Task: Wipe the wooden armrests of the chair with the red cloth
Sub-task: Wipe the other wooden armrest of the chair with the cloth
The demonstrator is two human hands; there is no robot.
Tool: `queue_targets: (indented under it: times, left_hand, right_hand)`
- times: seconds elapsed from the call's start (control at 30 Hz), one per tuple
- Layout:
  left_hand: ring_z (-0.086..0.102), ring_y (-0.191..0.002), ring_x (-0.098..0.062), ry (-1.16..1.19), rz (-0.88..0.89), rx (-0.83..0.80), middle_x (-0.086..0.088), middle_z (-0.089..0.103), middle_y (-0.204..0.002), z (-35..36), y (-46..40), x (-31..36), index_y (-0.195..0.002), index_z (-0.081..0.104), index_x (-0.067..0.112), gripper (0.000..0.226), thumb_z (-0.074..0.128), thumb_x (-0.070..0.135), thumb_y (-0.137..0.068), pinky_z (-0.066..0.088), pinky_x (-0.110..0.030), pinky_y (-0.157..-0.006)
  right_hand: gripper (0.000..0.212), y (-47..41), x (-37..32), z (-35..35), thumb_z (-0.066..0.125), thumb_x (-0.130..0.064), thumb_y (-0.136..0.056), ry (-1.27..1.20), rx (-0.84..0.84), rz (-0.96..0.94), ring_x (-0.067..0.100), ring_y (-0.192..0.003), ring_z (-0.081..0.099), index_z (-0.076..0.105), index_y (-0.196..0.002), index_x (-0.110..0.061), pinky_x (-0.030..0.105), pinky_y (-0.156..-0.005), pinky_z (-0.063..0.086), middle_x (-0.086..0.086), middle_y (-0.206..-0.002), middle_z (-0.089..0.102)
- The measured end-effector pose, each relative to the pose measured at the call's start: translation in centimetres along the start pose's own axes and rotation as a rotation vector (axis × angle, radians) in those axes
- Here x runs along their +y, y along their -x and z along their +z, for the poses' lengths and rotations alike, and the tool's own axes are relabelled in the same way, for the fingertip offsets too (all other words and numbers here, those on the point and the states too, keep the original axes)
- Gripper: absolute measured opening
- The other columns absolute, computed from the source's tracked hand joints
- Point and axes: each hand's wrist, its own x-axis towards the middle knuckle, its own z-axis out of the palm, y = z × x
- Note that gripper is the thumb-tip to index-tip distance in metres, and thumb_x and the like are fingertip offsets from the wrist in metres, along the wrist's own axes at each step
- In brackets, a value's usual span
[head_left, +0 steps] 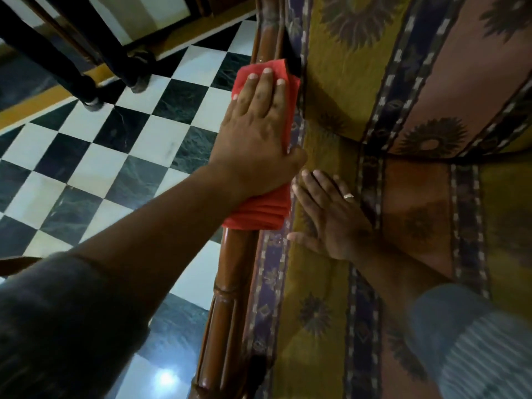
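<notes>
Fingers straight, my left hand presses the red cloth onto the armrest. Right hand lies flat, spread, on the cushion.

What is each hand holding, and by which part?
Nothing gripped. Left hand presses flat on the middle of the red cloth, over the wooden armrest; right hand rests flat on the cushion.

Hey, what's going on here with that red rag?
A person is wiping down a chair. Their left hand presses a folded red cloth flat onto the wooden armrest, fingers stretched along the rail. The right hand rests open on the patterned seat cushion beside it, holding nothing. Bare wood shows both ahead of and behind the cloth.
</notes>
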Motion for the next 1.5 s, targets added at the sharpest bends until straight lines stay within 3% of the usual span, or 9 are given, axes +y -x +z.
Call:
queue_targets:
  times: [0.1,0.27,0.43,0.6,0.77,0.93,1.2,1.37,1.5]
  left_hand:
    - [-0.006,-0.155,-0.028,0.013,-0.02,0.017,-0.014,-0.002,-0.168,-1.0,-3.8,-0.8,-0.158,0.002,0.008,0.103,0.032,0.066,-0.078,0.001,-0.044,-0.127]
    - [-0.003,-0.155,-0.028,0.069,-0.061,0.084,-0.017,0.003,-0.167,-0.8,-4.5,-0.4,-0.158,0.006,0.005,0.094,0.033,0.06,-0.086,0.006,-0.045,-0.126]
    - [-0.012,-0.154,-0.023,0.063,0.038,0.005,-0.011,-0.008,-0.168,-0.3,-1.7,-0.9,-0.158,-0.003,0.011,0.101,0.029,0.066,-0.08,-0.002,-0.04,-0.126]
    - [-0.009,-0.155,-0.024,0.123,0.022,0.022,-0.013,-0.002,-0.168,-1.8,-6.8,-2.1,-0.158,0.003,0.008,0.096,0.033,0.062,-0.084,-0.006,-0.032,-0.123]
    - [-0.01,-0.154,-0.027,0.111,-0.112,0.091,-0.015,-0.006,-0.167,-1.1,-8.6,-1.2,-0.158,-0.003,0.007,0.095,0.036,0.061,-0.09,0.003,-0.039,-0.125]
    - [-0.008,-0.155,-0.028,0.057,-0.099,0.136,-0.016,-0.005,-0.167,-1.0,-8.9,-0.9,-0.157,-0.002,0.004,0.1,0.038,0.064,-0.089,0.005,-0.042,-0.126]
    - [0.007,-0.154,-0.03,0.105,-0.059,0.159,-0.016,0.016,-0.166,-1.3,-8.0,-1.3,-0.156,0.019,0.005,0.103,0.044,0.07,-0.08,0.014,-0.046,-0.125]
    - [0.035,-0.139,-0.034,0.09,-0.061,0.285,-0.015,0.04,-0.15,-0.9,-6.7,-1.0,-0.144,0.041,0.007,0.085,0.047,0.064,-0.081,0.036,-0.048,-0.112]
    - [0.007,-0.153,-0.035,0.057,-0.057,0.14,-0.016,0.015,-0.165,-1.1,-8.2,-1.2,-0.156,0.015,0.005,0.103,0.046,0.069,-0.082,0.014,-0.047,-0.125]
  right_hand:
    - [0.1,-0.2,0.0,0.1,0.028,-0.086,-0.085,-0.015,0.001,0.003,0.026,-0.156,-0.002,0.017,-0.159,-0.02,0.055,-0.124,0.01,0.007,-0.169,0.002]
    - [0.098,-0.1,0.2,0.5,0.041,-0.083,-0.084,-0.069,0.074,-0.015,0.028,-0.155,0.011,0.029,-0.156,-0.018,0.058,-0.121,0.022,0.009,-0.168,0.015]
    - [0.099,-0.1,0.3,0.6,0.043,-0.084,-0.082,-0.094,0.098,-0.003,0.027,-0.155,0.013,0.029,-0.156,-0.019,0.058,-0.119,0.026,0.008,-0.167,0.017]
    - [0.099,-0.1,0.3,0.9,0.043,-0.084,-0.082,-0.12,0.107,-0.003,0.026,-0.155,0.014,0.029,-0.156,-0.02,0.057,-0.118,0.025,0.006,-0.168,0.017]
    - [0.098,0.0,0.4,1.1,0.044,-0.084,-0.083,-0.127,0.121,-0.004,0.026,-0.155,0.016,0.032,-0.155,-0.019,0.058,-0.118,0.027,0.006,-0.167,0.02]
    - [0.099,-0.1,0.2,1.1,0.042,-0.085,-0.082,-0.097,0.104,0.001,0.026,-0.155,0.016,0.03,-0.155,-0.02,0.057,-0.119,0.026,0.006,-0.167,0.019]
    - [0.099,-0.1,0.2,1.0,0.041,-0.084,-0.083,-0.047,0.091,-0.003,0.029,-0.154,0.017,0.031,-0.155,-0.018,0.058,-0.118,0.026,0.009,-0.167,0.02]
    - [0.098,-0.2,0.2,1.3,0.042,-0.083,-0.083,-0.042,0.101,-0.007,0.029,-0.154,0.019,0.033,-0.154,-0.017,0.06,-0.115,0.03,0.009,-0.166,0.021]
    - [0.098,-0.1,0.2,1.4,0.044,-0.083,-0.083,-0.033,0.122,-0.009,0.03,-0.153,0.02,0.033,-0.154,-0.016,0.059,-0.117,0.029,0.01,-0.166,0.022]
